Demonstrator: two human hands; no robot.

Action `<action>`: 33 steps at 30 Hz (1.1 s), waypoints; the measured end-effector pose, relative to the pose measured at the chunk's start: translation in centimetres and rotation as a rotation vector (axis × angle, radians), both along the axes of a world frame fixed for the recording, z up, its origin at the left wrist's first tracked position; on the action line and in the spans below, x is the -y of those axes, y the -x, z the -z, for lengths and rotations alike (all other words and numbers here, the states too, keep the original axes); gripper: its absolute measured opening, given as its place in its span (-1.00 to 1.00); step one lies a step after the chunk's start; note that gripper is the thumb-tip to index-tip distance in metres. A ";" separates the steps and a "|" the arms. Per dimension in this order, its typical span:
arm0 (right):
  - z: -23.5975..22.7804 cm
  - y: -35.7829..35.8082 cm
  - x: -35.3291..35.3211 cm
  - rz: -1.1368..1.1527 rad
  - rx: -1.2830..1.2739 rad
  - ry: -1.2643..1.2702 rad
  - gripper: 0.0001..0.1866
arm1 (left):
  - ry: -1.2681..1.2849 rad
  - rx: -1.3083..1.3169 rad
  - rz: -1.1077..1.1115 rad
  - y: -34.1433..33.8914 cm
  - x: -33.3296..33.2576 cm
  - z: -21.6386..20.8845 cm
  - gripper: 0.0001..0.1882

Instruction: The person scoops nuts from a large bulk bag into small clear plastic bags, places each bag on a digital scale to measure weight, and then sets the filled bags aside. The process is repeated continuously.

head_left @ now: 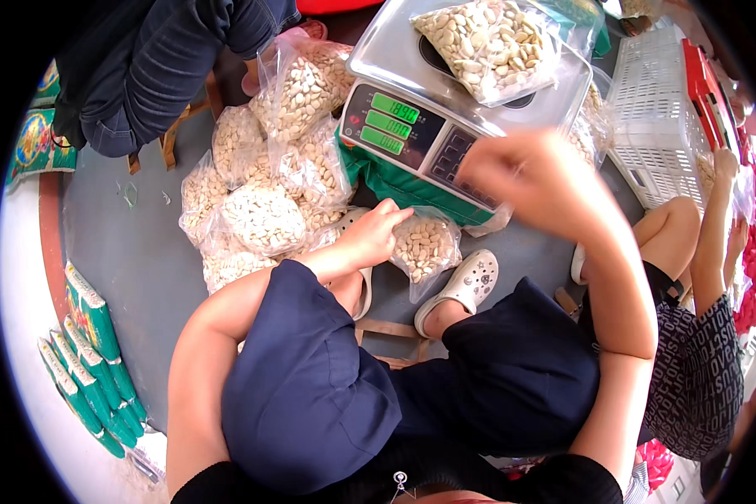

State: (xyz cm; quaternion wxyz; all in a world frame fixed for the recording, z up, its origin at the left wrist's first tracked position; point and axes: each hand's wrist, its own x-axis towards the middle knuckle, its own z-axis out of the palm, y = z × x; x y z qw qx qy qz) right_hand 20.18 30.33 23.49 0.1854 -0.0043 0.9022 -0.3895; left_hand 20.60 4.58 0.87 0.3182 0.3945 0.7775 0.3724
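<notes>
My left hand (373, 236) is low between my knees, its fingers closed at the edge of a small clear bag of pale, flat seeds (424, 246). That bag is between my shoes, just in front of the scale. Over the keypad side of the digital scale (395, 126) hangs my right hand (533, 168), curled and blurred by motion, so its fingertips do not show clearly. A larger clear bag of the same seeds (491, 46) lies on the scale's metal pan, and the green displays are lit.
Several filled clear bags (265, 218) are piled on the floor left of the scale. A white plastic crate (651, 109) stands to the right. One person (185, 67) sits at far left, another (689, 361) at right. Green packages (92, 378) are stacked by the left wall.
</notes>
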 end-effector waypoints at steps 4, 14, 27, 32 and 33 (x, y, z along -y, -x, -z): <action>-1.0 3.4 -6.3 0.010 -0.600 -0.629 -0.78 | 0.042 0.049 0.041 0.0 -1.3 -1.8 -0.42; 8.8 13.0 -5.2 0.101 -0.326 -1.078 -0.64 | -0.002 0.063 0.046 -1.2 -0.9 -1.0 -0.41; 9.0 13.3 -8.7 0.509 -0.597 -0.407 -0.75 | -0.040 0.052 0.071 -1.6 -0.5 -1.0 -0.41; 5.2 13.0 -9.6 0.502 -0.565 -0.559 -0.74 | -0.054 0.065 0.085 -1.5 -1.3 -0.5 -0.44; 4.6 13.2 -9.1 0.538 -0.464 -0.504 -0.73 | -0.039 0.064 0.075 -1.5 -1.0 -0.7 -0.45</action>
